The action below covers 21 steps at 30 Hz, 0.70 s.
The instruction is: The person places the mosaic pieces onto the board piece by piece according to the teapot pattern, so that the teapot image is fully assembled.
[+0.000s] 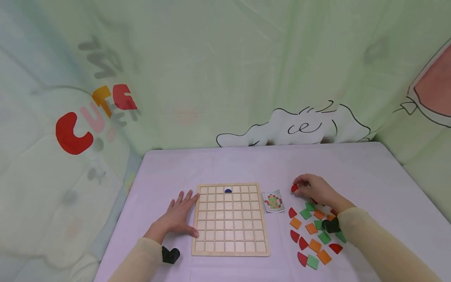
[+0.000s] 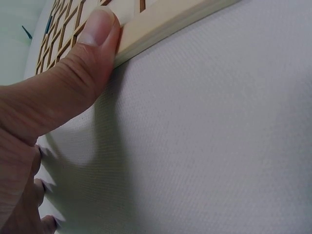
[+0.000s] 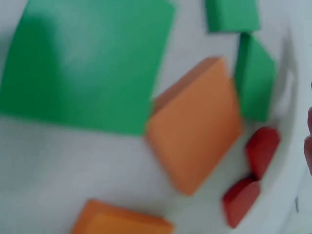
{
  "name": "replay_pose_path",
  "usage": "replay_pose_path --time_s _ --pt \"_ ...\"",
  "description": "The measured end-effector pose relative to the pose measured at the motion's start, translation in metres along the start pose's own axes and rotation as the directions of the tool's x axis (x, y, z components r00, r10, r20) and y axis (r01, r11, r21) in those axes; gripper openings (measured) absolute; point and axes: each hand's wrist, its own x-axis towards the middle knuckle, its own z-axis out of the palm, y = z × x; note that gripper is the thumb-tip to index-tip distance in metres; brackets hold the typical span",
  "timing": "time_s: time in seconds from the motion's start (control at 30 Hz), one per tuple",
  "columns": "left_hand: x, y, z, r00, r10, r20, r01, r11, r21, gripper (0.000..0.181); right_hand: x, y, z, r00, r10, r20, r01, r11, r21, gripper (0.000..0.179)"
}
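Observation:
A wooden grid board (image 1: 229,225) lies on the table, with a dark blue half-round piece (image 1: 228,191) in its top row. My left hand (image 1: 177,217) rests along the board's left edge with its fingers spread. In the left wrist view, the thumb (image 2: 99,28) presses on the board's rim (image 2: 161,22). Right of the board, my right hand (image 1: 314,190) pinches a red quarter-circle piece (image 1: 294,188) above the loose pieces. Only fingertips (image 3: 309,148) show at the right wrist view's edge, and the held piece is out of that view.
A small pattern card (image 1: 273,201) lies just right of the board. Below my right hand are scattered green squares (image 1: 312,262), orange squares (image 1: 324,257) and red quarter-circles (image 1: 302,259). The right forearm covers part of them. A lilac cloth (image 1: 239,164) covers the table.

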Motion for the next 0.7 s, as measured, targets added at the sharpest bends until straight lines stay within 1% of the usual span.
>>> replay_pose_path --time_s 0.1,0.2,0.4,0.7 --pt "0.0 -0.001 0.0 1.0 -0.003 0.001 0.003 1.0 0.008 0.129 0.002 -0.011 -0.002 0.999 -0.034 -0.021 0.034 0.999 -0.013 0.032" --pt "0.0 -0.001 0.0 1.0 -0.001 0.001 0.001 1.0 0.007 0.129 0.004 -0.023 -0.003 0.995 -0.088 -0.039 0.087 0.996 -0.027 0.031" --pt "-0.001 -0.001 0.0 1.0 0.01 0.006 -0.01 1.0 0.0 0.129 0.012 -0.045 0.002 0.982 -0.186 -0.028 0.185 0.982 -0.033 0.025" --pt "-0.001 0.0 0.001 1.0 0.006 0.001 -0.006 1.0 0.001 0.129 0.023 -0.073 0.02 0.971 -0.238 0.004 0.238 0.971 -0.013 0.023"
